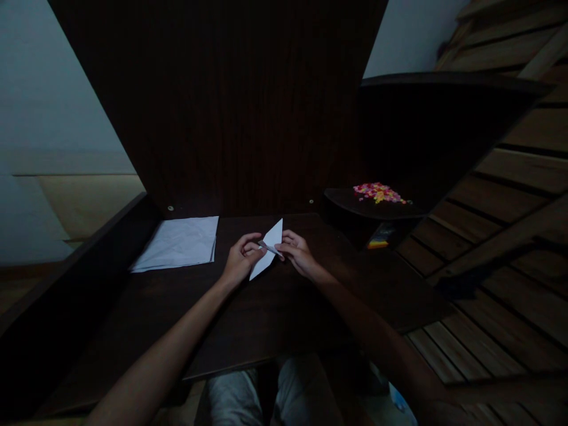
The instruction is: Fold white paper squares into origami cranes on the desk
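Observation:
A folded piece of white paper (274,236) is held above the dark desk, its two pointed ends reaching to the upper right and lower left. A narrow, greyer folded strip crosses its middle. My left hand (242,255) pinches the paper from the left, thumb and fingers closed on it near the strip. From the right, my right hand (300,253) grips it too, with the thumb on the strip's end and the fingers partly behind the paper. To the left lies a stack of white paper sheets (177,241) on the desk.
Pink, red and yellow small pieces (379,192) lie heaped on a corner shelf (344,201) at the right. Beneath it sits a small item with a yellow edge (378,238). A tall dark back panel (231,106) and a left side board (80,260) border the desk (266,325).

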{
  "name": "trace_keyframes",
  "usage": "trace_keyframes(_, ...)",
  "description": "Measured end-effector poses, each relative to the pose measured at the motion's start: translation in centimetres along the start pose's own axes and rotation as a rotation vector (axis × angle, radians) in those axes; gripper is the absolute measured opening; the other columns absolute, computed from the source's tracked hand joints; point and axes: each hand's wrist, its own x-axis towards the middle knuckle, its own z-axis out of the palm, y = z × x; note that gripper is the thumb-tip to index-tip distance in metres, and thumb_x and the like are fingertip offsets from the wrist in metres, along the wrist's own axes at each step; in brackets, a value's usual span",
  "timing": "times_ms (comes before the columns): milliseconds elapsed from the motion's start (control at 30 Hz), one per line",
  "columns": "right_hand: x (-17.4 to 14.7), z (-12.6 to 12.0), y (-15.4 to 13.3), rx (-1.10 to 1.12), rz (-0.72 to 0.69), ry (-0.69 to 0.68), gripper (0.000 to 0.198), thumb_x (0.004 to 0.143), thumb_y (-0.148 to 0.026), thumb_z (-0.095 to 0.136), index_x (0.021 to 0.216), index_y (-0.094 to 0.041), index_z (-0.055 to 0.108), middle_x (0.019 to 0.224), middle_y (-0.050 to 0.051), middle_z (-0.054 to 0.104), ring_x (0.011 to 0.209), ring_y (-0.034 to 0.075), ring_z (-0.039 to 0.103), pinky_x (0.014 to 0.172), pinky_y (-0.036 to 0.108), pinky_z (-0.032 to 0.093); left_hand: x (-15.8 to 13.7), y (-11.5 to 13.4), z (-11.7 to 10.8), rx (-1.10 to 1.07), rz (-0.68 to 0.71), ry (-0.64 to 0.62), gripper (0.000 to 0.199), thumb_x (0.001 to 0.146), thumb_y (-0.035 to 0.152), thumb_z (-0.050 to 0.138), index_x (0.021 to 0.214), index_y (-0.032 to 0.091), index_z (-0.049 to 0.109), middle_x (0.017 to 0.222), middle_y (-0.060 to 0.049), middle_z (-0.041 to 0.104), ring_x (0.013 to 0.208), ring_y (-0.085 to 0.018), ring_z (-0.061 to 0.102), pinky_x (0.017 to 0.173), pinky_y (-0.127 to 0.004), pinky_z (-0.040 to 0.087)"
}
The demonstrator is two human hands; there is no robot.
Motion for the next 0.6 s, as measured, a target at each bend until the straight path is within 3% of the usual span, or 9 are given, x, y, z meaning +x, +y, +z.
trace_keyframes(200,-0.07,0.33,0.06,-0.035,0.095,-0.019,0.028,0.06,-0.032,0.075,0.076,-0.016,0.059,0.056,-0.005,0.054,0.042,0.005,0.041,0.037,0.019,0.027,-0.13,0.01,0.05,-0.01,-0.009,-0.07,0.046,0.063,0.03,0.076,0.103,0.015,0.059,0.064,0.004,0.061,0.06,-0.012,0.059,0.06,-0.023,0.044)
trace_keyframes(333,0.02,0.19,0.46,-0.052,0.186,-0.025,0.03,0.056,-0.036,0.076,0.067,-0.015,0.058,0.047,-0.007,0.049,0.037,0.004,0.035,0.036,0.019,0.021,-0.33,0.3,0.23,-0.044,-0.057,-0.101,0.051,0.061,0.032,0.078,0.103,0.016,0.054,0.066,0.003,0.063,0.06,-0.013,0.06,0.058,-0.022,0.045)
trace_keyframes(600,0.24,-0.63,0.29,-0.11,0.144,0.023,0.029,0.058,-0.037,0.076,0.068,-0.013,0.062,0.05,-0.004,0.052,0.039,0.004,0.036,0.037,0.019,0.019,-0.59,0.61,0.37,-0.008,-0.108,-0.148,0.064,0.059,0.035,0.08,0.112,0.017,0.049,0.069,0.001,0.064,0.058,-0.013,0.061,0.053,-0.022,0.043)
